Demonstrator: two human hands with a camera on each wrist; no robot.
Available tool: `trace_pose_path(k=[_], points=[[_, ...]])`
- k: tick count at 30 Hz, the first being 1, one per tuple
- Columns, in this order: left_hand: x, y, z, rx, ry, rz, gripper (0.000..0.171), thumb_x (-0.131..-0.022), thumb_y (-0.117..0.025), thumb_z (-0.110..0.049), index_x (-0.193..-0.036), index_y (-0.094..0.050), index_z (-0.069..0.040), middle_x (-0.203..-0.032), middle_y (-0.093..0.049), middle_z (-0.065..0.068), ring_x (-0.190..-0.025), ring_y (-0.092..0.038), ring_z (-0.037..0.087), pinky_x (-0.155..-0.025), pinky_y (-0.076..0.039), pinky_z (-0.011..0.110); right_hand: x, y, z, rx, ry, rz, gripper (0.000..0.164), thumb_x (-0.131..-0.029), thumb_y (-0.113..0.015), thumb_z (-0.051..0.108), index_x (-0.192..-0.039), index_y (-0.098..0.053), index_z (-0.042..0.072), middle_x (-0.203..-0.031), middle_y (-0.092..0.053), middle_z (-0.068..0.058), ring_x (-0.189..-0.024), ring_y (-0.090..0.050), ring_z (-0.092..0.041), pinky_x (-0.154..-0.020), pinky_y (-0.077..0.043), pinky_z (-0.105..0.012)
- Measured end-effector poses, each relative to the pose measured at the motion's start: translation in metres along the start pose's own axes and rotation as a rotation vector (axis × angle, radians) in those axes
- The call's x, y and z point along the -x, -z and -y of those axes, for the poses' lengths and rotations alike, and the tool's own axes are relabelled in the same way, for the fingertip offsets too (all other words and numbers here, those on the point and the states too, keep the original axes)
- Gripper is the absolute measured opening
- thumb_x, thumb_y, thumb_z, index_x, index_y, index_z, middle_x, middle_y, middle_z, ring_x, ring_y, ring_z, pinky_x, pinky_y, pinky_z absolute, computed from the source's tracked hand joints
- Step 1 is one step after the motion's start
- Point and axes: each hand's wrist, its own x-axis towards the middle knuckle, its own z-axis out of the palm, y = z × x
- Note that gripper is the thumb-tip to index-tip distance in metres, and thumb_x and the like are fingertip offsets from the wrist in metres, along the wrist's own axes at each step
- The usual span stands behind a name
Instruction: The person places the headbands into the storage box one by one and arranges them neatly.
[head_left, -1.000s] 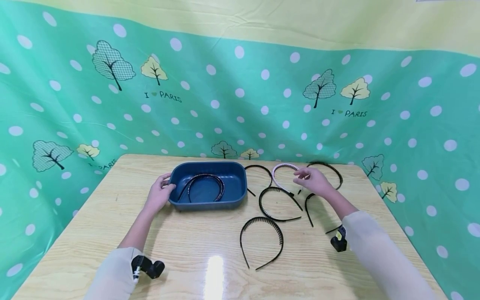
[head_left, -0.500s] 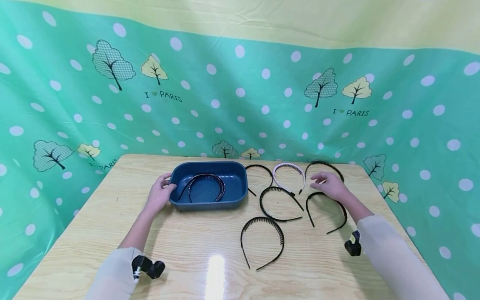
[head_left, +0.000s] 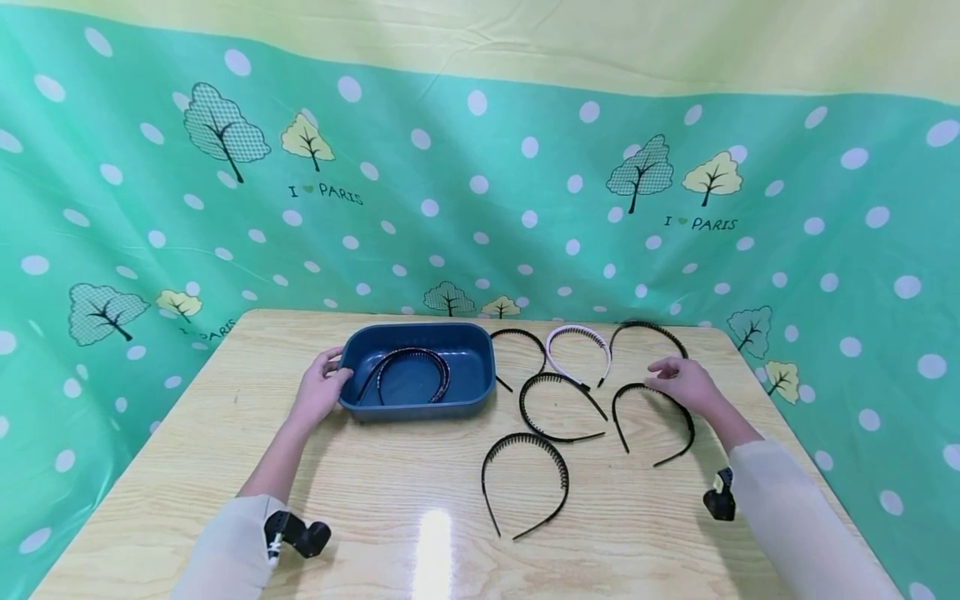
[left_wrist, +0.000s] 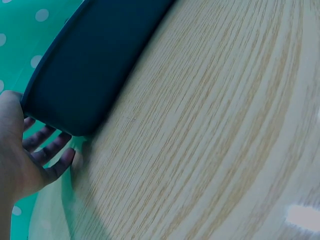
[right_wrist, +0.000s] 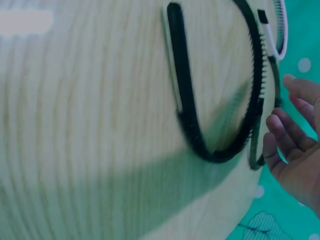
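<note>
My left hand (head_left: 321,387) grips the left end of a dark blue plastic basin (head_left: 420,412), thumb over the rim and fingers against the outer wall, as the left wrist view also shows. Inside the basin lie dark patterned headbands (head_left: 442,379). My right hand (head_left: 686,383), fingers loosely bent and holding nothing, hovers by the top of a black toothed headband (head_left: 688,421). In the right wrist view this black headband (right_wrist: 220,155) lies beside the fingertips. Behind the hand, another black headband (head_left: 660,327) is partly hidden.
A pink headband (head_left: 551,346) lies at the back, left of the right hand. Black headbands lie beside the basin (head_left: 517,332), at the middle (head_left: 525,408) and nearer the front (head_left: 566,479) of the wooden table (head_left: 360,517). A green dotted curtain (head_left: 480,208) hangs behind.
My right hand has moved right and slightly nearer, away from the pink headband to above the right-hand black headband. The left hand and basin have stayed put.
</note>
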Motion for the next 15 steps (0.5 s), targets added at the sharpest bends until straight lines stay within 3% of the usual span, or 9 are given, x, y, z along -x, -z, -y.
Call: trace_pose_path(k=[8, 15], points=[[-0.001, -0.001, 0.001, -0.001, 0.005, 0.005, 0.050, -0.096, -0.044, -0.017, -0.144, -0.033, -0.008, -0.129, -0.051, 0.024, -0.108, -0.055, 0.033, -0.072, -0.046, 0.019, 0.011, 0.002, -0.014, -0.033, -0.056, 0.045, 0.043, -0.091, -0.060, 0.024, -0.120, -0.056, -0.008, -0.105, -0.059, -0.024, -0.091, -0.056, -0.031, -0.069, -0.047, -0.035], [-0.001, 0.000, 0.002, -0.007, 0.002, 0.006, 0.051, -0.096, -0.044, -0.017, -0.144, -0.032, -0.009, -0.129, -0.051, 0.024, -0.106, -0.054, 0.032, -0.071, -0.046, 0.020, 0.012, 0.002, -0.024, -0.024, -0.060, 0.034, 0.041, -0.090, -0.060, 0.025, -0.118, -0.058, -0.005, -0.102, -0.059, -0.022, -0.087, -0.056, -0.028, -0.067, -0.044, -0.031]])
